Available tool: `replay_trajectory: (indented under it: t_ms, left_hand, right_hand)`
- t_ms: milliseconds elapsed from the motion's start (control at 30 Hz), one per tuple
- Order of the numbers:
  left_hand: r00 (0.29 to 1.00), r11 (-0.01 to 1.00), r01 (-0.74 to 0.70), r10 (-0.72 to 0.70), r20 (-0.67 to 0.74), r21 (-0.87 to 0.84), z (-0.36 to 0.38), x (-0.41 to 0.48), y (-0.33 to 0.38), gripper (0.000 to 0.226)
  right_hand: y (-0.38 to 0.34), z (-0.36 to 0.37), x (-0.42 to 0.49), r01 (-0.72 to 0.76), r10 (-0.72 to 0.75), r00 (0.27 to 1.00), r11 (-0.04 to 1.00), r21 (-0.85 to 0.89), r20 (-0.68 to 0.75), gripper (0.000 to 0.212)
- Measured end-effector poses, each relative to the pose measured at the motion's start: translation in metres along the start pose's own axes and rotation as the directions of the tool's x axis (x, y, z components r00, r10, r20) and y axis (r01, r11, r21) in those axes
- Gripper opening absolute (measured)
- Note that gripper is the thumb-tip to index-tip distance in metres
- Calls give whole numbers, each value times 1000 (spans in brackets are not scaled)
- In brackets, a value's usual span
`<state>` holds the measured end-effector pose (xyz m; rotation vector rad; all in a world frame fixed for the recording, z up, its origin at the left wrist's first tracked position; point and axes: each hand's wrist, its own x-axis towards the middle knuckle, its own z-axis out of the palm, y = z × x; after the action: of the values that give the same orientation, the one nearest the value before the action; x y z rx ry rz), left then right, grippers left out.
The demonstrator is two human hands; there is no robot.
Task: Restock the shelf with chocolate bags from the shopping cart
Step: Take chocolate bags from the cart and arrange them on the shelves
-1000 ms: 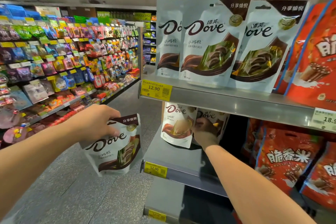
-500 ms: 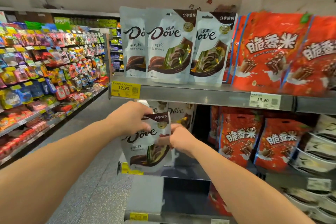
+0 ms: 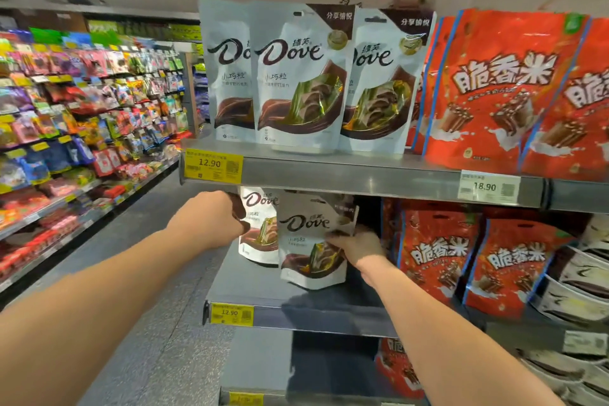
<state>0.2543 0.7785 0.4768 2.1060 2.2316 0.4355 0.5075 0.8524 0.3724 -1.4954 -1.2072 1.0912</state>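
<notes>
Front Dove bag (image 3: pixel 311 241) stands upright on the middle shelf (image 3: pixel 296 310), just in front of a second Dove bag (image 3: pixel 258 224). Right hand (image 3: pixel 357 245) has its fingers clamped on the bag's right edge. Left hand (image 3: pixel 211 219) is curled at the rear bag's left edge; its grip cannot be determined. The right hand is nearer to seat the front bag.

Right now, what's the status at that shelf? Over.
Right hand gripping white chocolate bag, standing it on middle shelf. Left hand at neighbouring bag, grip hidden. Red bags close on the right. Over.
</notes>
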Motion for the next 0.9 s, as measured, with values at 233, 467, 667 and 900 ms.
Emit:
replay_trajectory:
  t_ms: [233, 467, 667, 900]
  left_hand:
    - [1000, 999, -17, 15, 25, 48, 15, 15, -10, 29]
    - [989, 999, 22, -28, 145, 44, 33, 33, -5, 30]
    - [983, 998, 41, -47, 179, 40, 44, 39, 7, 26]
    - [985, 1000, -2, 4, 173, -6, 49, 19, 30, 25]
  right_hand:
    - [4, 11, 34, 40, -40, 999, 999, -15, -32, 20]
    - [-2, 11, 51, -14, 11, 1000, 994, -106, -22, 30]
    - [4, 0, 35, -31, 22, 998, 982, -184, -52, 51]
    - [-18, 6, -31, -191, 210, 977, 834, -518, -21, 39]
